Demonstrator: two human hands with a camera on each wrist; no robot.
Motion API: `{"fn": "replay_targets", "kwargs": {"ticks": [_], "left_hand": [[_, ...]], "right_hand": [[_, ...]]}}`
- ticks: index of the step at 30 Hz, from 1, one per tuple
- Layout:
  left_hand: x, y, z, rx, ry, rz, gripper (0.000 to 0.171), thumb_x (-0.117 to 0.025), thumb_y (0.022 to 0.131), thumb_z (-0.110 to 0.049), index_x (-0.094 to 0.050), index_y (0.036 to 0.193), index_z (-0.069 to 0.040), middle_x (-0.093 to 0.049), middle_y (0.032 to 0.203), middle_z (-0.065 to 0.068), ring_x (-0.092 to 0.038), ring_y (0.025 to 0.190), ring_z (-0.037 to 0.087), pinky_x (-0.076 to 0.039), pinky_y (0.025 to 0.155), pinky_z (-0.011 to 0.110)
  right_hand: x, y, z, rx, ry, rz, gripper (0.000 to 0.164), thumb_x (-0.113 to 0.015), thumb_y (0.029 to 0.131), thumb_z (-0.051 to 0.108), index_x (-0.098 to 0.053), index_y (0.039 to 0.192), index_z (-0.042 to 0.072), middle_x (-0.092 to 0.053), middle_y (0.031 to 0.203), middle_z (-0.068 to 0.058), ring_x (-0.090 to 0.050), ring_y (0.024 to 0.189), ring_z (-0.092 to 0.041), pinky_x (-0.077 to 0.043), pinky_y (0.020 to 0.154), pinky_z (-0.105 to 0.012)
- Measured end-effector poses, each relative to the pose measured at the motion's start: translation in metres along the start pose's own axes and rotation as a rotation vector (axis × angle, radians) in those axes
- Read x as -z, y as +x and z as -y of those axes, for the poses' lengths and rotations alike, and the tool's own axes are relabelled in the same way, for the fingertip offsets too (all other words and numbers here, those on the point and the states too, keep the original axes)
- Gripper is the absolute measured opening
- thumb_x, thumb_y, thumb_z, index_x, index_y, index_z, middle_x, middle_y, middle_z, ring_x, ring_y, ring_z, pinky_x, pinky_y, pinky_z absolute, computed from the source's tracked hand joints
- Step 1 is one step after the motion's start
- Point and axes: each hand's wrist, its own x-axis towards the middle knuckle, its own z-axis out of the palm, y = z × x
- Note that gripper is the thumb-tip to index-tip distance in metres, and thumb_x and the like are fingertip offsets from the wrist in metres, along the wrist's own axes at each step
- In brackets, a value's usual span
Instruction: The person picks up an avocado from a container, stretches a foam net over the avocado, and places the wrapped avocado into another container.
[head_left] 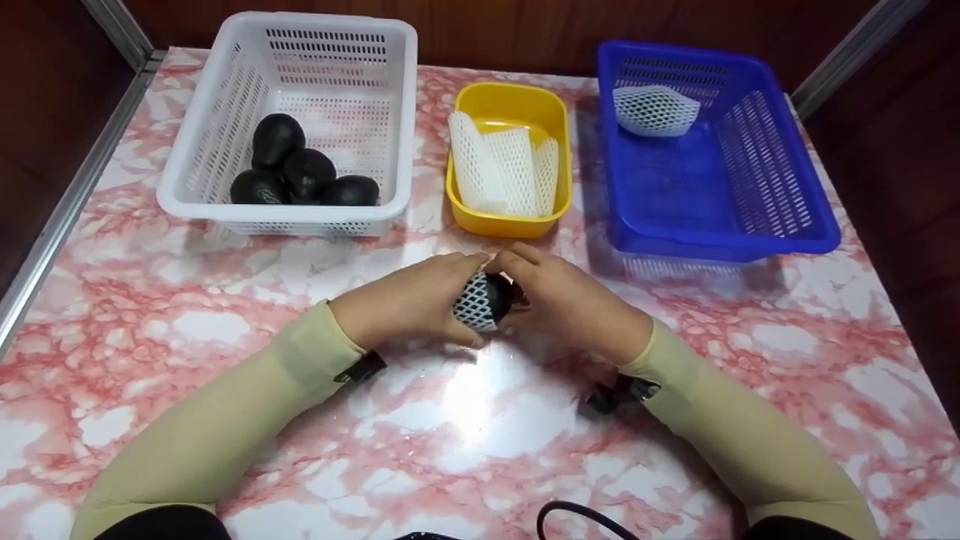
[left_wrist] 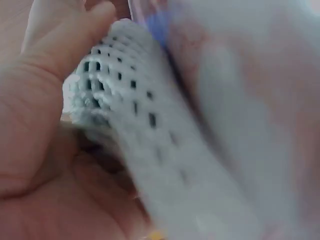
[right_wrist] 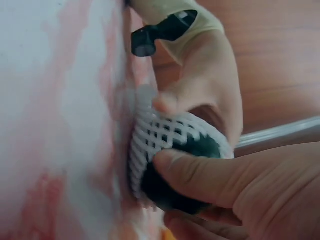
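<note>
Between both hands, low over the table, is a dark avocado [head_left: 500, 297] partly covered by a white foam net sleeve [head_left: 472, 306]. My left hand [head_left: 416, 296] holds the net-covered side, thumb toward me and fingers on the far side. The bare end is held by my right hand [head_left: 566, 304]; in the right wrist view its thumb lies across the avocado [right_wrist: 175, 190] at the edge of the net [right_wrist: 142, 140]. Much of the net sleeve [left_wrist: 135, 95] fills the left wrist view, blurred low down, with its tail stretching away from the left palm.
A white basket [head_left: 285, 212] at the back left holds several bare avocados [head_left: 278, 141]. In the middle, a yellow container [head_left: 510, 226] holds flat foam nets [head_left: 514, 161]. One net-wrapped item [head_left: 656, 111] lies in the blue basket [head_left: 686, 244]. A black cable [head_left: 581, 508] curves at the front edge.
</note>
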Motion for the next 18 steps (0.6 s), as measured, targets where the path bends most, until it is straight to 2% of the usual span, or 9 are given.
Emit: {"fn": "replay_targets", "kwargs": {"ticks": [2, 4, 7, 9, 13, 18], "left_hand": [[0.004, -0.003, 0.0, 0.06, 0.048, 0.015, 0.1, -0.091, 0.072, -0.042, -0.043, 0.151, -0.006, -0.061, 0.135, 0.012, -0.061, 0.12, 0.027, -0.05, 0.109, 0.043], [0.007, -0.005, 0.0, 0.117, 0.108, 0.022, 0.09, -0.091, 0.072, -0.043, -0.051, 0.142, -0.004, -0.065, 0.123, 0.013, -0.063, 0.109, 0.028, -0.053, 0.1, 0.044], [0.007, -0.005, 0.0, 0.137, 0.148, 0.018, 0.064, -0.087, 0.075, -0.039, -0.059, 0.121, -0.006, -0.066, 0.104, 0.008, -0.064, 0.092, 0.026, -0.054, 0.087, 0.043], [0.005, -0.005, 0.0, 0.129, 0.142, 0.012, 0.053, -0.085, 0.076, -0.038, -0.06, 0.112, -0.009, -0.067, 0.098, 0.006, -0.064, 0.087, 0.025, -0.054, 0.083, 0.044], [0.0, -0.002, -0.001, 0.115, 0.115, -0.01, 0.055, -0.087, 0.074, -0.04, -0.059, 0.112, -0.011, -0.066, 0.098, 0.003, -0.064, 0.087, 0.023, -0.055, 0.085, 0.043], [-0.006, 0.002, -0.003, 0.119, 0.083, -0.033, 0.067, -0.089, 0.071, -0.047, -0.057, 0.119, -0.013, -0.065, 0.103, 0.001, -0.063, 0.091, 0.02, -0.055, 0.087, 0.041]], "right_hand": [[0.004, -0.001, -0.003, -0.009, 0.006, 0.016, 0.058, -0.09, 0.078, 0.016, -0.062, 0.128, 0.006, -0.066, 0.124, -0.011, -0.067, 0.107, -0.027, -0.058, 0.094, -0.038], [0.007, -0.001, -0.004, -0.031, 0.017, 0.032, 0.054, -0.09, 0.079, 0.014, -0.064, 0.125, 0.006, -0.069, 0.12, -0.009, -0.068, 0.102, -0.026, -0.059, 0.089, -0.036], [0.01, -0.001, -0.005, -0.071, 0.046, 0.052, 0.046, -0.088, 0.08, 0.013, -0.067, 0.12, 0.006, -0.071, 0.113, -0.007, -0.071, 0.095, -0.024, -0.06, 0.082, -0.033], [0.011, -0.001, -0.004, -0.091, 0.059, 0.059, 0.043, -0.089, 0.079, 0.013, -0.068, 0.117, 0.006, -0.072, 0.11, -0.007, -0.072, 0.095, -0.024, -0.06, 0.082, -0.033], [0.011, -0.001, -0.001, -0.088, 0.049, 0.033, 0.044, -0.09, 0.077, 0.013, -0.07, 0.115, 0.006, -0.072, 0.108, -0.007, -0.072, 0.096, -0.023, -0.06, 0.085, -0.034], [0.009, -0.001, 0.0, -0.07, 0.032, 0.007, 0.046, -0.092, 0.075, 0.014, -0.071, 0.115, 0.006, -0.072, 0.107, -0.006, -0.07, 0.095, -0.022, -0.06, 0.085, -0.033]]}}
